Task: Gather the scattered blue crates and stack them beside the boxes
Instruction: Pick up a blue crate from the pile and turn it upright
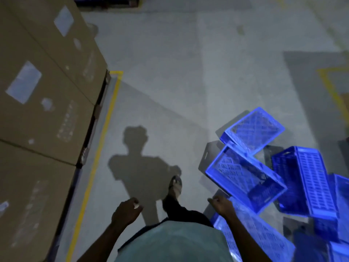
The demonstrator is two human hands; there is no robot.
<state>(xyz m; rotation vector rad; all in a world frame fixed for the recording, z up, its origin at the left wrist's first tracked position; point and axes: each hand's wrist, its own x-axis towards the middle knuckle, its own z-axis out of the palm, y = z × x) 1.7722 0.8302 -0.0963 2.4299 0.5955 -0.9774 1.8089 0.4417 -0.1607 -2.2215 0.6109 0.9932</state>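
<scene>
Several blue plastic crates lie scattered on the floor at the right. One tilted crate (253,127) lies farthest away, a second (245,178) rests on its side just in front of my right hand, and a third (306,180) leans behind it. Another crate (264,237) sits under my right forearm. My right hand (221,205) hangs loosely curled, holding nothing, close to the crates. My left hand (126,210) is curled too and holds nothing. Stacked cardboard boxes (43,103) fill the left side.
A yellow floor line (100,144) runs along the foot of the boxes. Grey concrete floor (179,82) stretches ahead, with my shadow on it. My sandalled foot (175,184) steps forward between my hands. Another yellow marking (332,86) shows at the far right.
</scene>
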